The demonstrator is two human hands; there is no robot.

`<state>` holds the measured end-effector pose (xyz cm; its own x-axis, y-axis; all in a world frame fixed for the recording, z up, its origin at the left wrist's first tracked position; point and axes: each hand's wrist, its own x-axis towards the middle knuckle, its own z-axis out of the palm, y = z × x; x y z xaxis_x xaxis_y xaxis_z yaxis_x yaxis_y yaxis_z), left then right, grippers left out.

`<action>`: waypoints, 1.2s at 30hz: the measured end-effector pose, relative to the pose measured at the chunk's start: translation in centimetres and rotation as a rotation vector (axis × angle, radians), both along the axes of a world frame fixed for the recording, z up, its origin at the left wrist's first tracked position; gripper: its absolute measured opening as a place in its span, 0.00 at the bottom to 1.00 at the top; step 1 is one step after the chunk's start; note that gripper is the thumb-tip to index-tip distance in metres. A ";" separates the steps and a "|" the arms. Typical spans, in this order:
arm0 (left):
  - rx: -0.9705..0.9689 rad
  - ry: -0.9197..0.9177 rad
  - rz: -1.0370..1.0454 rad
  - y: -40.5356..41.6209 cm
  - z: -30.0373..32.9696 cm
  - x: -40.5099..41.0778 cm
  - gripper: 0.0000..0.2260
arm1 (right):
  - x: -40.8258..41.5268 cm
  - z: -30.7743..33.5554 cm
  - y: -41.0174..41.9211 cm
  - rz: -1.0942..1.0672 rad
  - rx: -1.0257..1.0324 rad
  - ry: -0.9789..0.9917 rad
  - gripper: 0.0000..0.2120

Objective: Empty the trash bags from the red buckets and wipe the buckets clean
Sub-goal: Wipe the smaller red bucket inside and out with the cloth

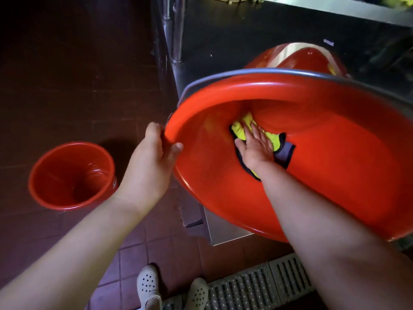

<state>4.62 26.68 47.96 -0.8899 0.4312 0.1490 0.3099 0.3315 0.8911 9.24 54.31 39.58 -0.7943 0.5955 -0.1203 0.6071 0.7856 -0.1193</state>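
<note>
Wiping inside a tipped red bucket

The left hand [154,153] is gripping the bucket [335,175] by its rim, mouth tilting toward the person, while the right hand [257,146], fingers spread flat, is pressing a yellow cloth [242,128] against the bottom; a second bucket [71,175] is standing upright on the floor [67,86], left of the left hand.

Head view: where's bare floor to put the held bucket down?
Free: dark tiles left of the steel table leg, above the small red bucket on the floor. Crowded: near the white shoes and metal drain grate.
</note>
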 end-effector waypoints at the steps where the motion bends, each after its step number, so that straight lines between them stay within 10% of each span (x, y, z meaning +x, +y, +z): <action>1: 0.042 -0.029 0.014 0.1 -0.4 0.2 0.09 | -0.4 -0.1 0.2 -0.021 0.003 -0.012 0.28; 9: 0.277 -0.687 -0.079 1.5 -6.5 5.7 0.10 | -0.6 0.4 -2.0 -0.061 -0.063 0.005 0.28; 20: 0.156 -0.201 -0.044 1.7 -5.5 5.6 0.05 | 8.5 1.4 -13.3 0.208 -0.249 0.392 0.29; 36: 0.265 -0.175 0.004 -0.1 -3.8 2.2 0.10 | -1.3 -0.8 0.7 -0.013 0.063 -0.037 0.27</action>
